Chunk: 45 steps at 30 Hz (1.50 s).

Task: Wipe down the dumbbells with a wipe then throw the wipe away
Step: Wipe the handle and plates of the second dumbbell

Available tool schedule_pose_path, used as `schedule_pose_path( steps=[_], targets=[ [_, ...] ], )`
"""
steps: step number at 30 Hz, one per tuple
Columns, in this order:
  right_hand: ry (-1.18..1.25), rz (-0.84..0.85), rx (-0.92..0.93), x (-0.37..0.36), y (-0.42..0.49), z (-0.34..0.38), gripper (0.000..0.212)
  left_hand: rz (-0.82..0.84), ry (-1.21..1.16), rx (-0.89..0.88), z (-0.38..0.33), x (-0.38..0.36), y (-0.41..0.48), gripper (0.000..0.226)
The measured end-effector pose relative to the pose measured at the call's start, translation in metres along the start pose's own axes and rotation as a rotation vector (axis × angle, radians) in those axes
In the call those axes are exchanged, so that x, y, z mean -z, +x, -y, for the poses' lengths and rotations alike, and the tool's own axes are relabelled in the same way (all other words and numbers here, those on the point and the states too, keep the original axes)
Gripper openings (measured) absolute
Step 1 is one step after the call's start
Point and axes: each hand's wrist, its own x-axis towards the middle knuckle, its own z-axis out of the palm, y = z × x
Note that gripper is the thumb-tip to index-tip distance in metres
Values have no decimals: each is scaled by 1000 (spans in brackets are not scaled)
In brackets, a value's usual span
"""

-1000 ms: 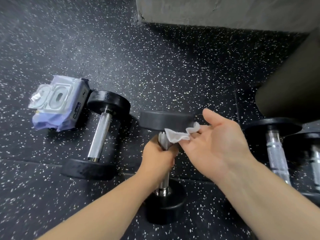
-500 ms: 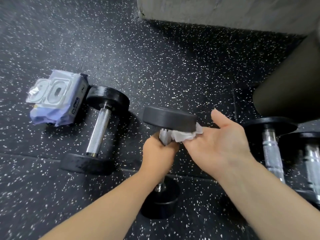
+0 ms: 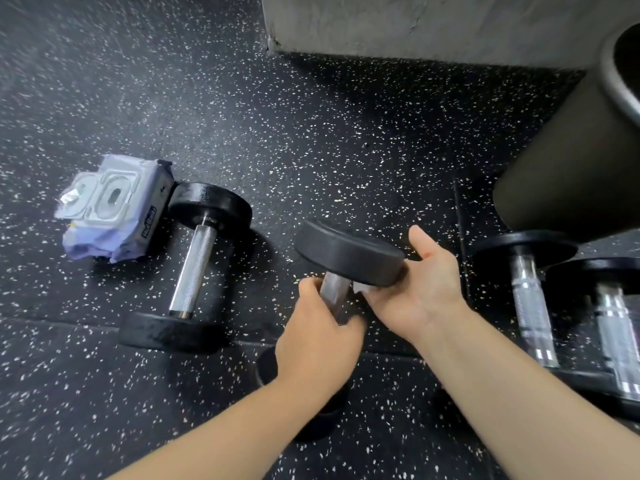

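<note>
Nearest to you, your left hand (image 3: 320,336) has its fingers and thumb wrapped tight around the knurled steel handle of the dumbbell (image 3: 346,252), which you hold tilted above the floor (image 3: 311,133), its lower black head half hidden behind your wrist and its upper head leaning away to the right. Just beyond, your right hand (image 3: 419,292) reaches in from the right under that upper head: the fingers lie stretched out beneath the head's underside, their tips hidden by it, and the thumb stands free above the rim. The wipe (image 3: 362,288) is pressed between those fingers and the underside of the head, right beside the handle, and only a small white corner of it shows. To your left a second dumbbell (image 3: 192,271) lies flat on the speckled black rubber. To your right two more dumbbells (image 3: 530,299) lie side by side, close to each other. Farther left, the pack of wipes (image 3: 114,206) sits touching the far head of the second dumbbell, its flip lid facing up. Beyond the right-hand pair stands a black round container (image 3: 571,150), its open mouth just showing at the frame's edge. Farthest off, a grey concrete wall (image 3: 415,22) meets the floor.
</note>
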Motion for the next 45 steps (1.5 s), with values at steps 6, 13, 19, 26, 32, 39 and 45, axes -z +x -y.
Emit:
schedule_pose_path(
  steps=[6, 13, 19, 26, 32, 39, 45],
  targets=[
    [14, 133, 55, -7, -30, 3, 66, 50, -115, -65, 2, 5, 26, 22],
    [68, 263, 8, -27, -26, 2, 69, 49, -520, -1, -4, 1, 37, 43],
    [103, 220, -33, -38, 0, -3, 67, 8, -555, 53, 1, 2, 47, 38],
    [81, 325, -32, -38, -22, -3, 70, 18, -562, 83, 3, 6, 56, 32],
    [5, 245, -53, -36, 8, -3, 67, 26, -492, 42, 6, 5, 50, 25],
    [0, 197, 8, -32, 3, -3, 67, -127, -134, -51, 3, 6, 23, 33],
    [6, 243, 126, -34, -19, -18, 63, -2, -320, -67, 5, 19, 44, 20]
  ],
)
